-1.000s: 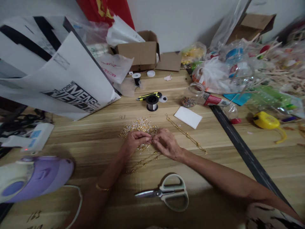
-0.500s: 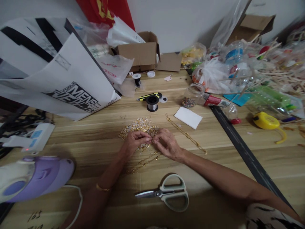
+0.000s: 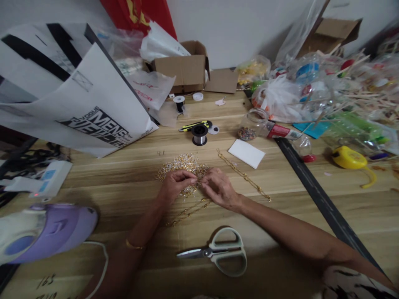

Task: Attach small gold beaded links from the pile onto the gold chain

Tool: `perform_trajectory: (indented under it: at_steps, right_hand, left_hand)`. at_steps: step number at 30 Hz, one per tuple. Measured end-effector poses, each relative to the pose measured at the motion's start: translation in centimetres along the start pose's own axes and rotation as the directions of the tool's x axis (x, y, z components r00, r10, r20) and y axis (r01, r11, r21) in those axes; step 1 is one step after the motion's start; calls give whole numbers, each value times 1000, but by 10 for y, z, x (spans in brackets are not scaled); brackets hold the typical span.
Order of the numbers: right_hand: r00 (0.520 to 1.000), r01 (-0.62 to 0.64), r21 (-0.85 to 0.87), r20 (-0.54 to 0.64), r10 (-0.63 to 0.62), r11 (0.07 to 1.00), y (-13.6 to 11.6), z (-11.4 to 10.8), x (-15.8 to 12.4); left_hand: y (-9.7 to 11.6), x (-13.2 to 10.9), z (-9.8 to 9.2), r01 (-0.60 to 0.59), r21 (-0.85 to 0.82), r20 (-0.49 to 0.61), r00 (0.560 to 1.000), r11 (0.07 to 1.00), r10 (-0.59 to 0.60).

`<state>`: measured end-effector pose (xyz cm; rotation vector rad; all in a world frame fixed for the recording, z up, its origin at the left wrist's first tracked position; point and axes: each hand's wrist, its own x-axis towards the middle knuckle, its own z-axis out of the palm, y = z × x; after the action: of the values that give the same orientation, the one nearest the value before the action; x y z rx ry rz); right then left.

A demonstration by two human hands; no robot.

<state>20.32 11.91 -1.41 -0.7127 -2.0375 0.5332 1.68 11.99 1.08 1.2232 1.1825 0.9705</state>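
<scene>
My left hand (image 3: pixel 176 183) and my right hand (image 3: pixel 220 188) meet at the near edge of a heap of gold and clear beads (image 3: pixel 177 164). Thumb and forefinger are pinched together on each hand, the fingertips a small gap apart. Whatever lies in the pinches is too small to make out. One gold bead chain (image 3: pixel 187 214) runs out on the table below my hands. Another gold chain (image 3: pixel 245 176) lies stretched out to the right of my right hand. Closer to me rest scissors (image 3: pixel 218 250) with pale handles, their blades pointing left.
A spool of wire (image 3: pixel 199 135), a yellow-black cutter knife (image 3: pixel 190 126) and a white card (image 3: pixel 246 153) lie beyond the heap. A jar of beads (image 3: pixel 252 124) is on its side. At left stand a purple iron (image 3: pixel 62 232) and a white bag (image 3: pixel 102 108); at right, a yellow tape measure (image 3: pixel 349 158).
My left hand has shifted very slightly, and its fingertips are a little farther from the right hand's. The chains, heap and scissors stay in place.
</scene>
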Motion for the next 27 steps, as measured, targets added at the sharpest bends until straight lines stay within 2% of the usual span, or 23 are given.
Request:
perform_trajectory:
  at_steps: [6,27]
  right_hand:
    - [1000,5,5,-5,-5,1000,0,-1,0]
    - [1000,-4,4,3,4,1000,-2,-2,2]
  left_hand:
    - [-2,1,-1,60,-57,56,997,997,-57]
    - [-7,1,-2,100,-94,58,994,991,-95]
